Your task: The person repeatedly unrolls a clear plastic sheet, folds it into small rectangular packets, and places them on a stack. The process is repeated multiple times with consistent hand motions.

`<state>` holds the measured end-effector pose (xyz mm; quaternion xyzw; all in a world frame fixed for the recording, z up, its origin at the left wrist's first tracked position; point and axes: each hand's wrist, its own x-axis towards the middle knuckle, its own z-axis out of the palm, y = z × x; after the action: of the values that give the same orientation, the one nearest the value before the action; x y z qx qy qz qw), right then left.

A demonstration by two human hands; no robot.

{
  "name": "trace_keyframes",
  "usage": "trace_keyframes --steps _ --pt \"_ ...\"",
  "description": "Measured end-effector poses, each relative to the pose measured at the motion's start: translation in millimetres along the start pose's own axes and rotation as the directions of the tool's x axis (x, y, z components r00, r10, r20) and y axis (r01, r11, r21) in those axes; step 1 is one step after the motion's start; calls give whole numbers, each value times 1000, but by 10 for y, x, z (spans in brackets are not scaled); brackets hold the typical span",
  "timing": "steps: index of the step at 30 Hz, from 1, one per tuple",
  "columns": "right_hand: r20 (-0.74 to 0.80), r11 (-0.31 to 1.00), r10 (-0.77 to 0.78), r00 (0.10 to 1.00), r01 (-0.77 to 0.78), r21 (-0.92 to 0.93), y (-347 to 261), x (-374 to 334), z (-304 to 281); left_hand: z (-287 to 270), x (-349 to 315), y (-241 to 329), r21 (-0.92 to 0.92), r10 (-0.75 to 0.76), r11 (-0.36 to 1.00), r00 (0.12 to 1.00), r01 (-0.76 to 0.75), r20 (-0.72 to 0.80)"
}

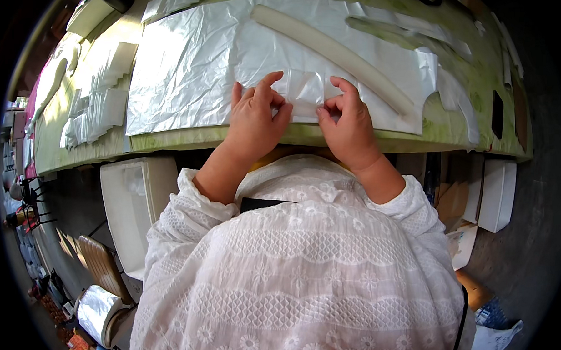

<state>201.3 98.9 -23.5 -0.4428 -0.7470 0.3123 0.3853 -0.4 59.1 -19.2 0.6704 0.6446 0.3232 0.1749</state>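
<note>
A small clear plastic bag (305, 89) lies flat between my hands, close to the table's near edge. My left hand (257, 118) has its thumb and curled fingers pinched at the bag's left edge, with other fingers raised. At the opposite edge, my right hand (348, 123) pinches with thumb and bent fingers while its index finger points up. Under both hands is a crinkled silvery-white plastic sheet (185, 73). A long, slightly curved off-white strip (331, 51) rests across this sheet, beyond my right hand.
Several stacks of clear bags (104, 82) lie on the green-covered table (185, 139) at left. At right are loose plastic pieces (456, 101) and a dark phone-like object (497, 115). A whitish bin (122, 213) stands below the table edge at left, a white box (497, 197) at right.
</note>
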Motion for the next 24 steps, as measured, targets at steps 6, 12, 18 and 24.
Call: trace_keyframes --steps 6,12,18,24 --pt "-25 984 -86 996 81 -161 6 -1 31 14 18 49 139 74 988 997 -75 11" --pt "-10 940 -173 985 162 -300 13 -13 18 112 76 97 287 309 890 932 -354 191" --pt "68 911 -95 993 114 -397 -5 64 -42 130 151 153 333 210 898 946 -286 246" --pt "95 905 -39 995 76 -419 25 127 -72 -125 -167 123 -57 364 931 926 -360 98"
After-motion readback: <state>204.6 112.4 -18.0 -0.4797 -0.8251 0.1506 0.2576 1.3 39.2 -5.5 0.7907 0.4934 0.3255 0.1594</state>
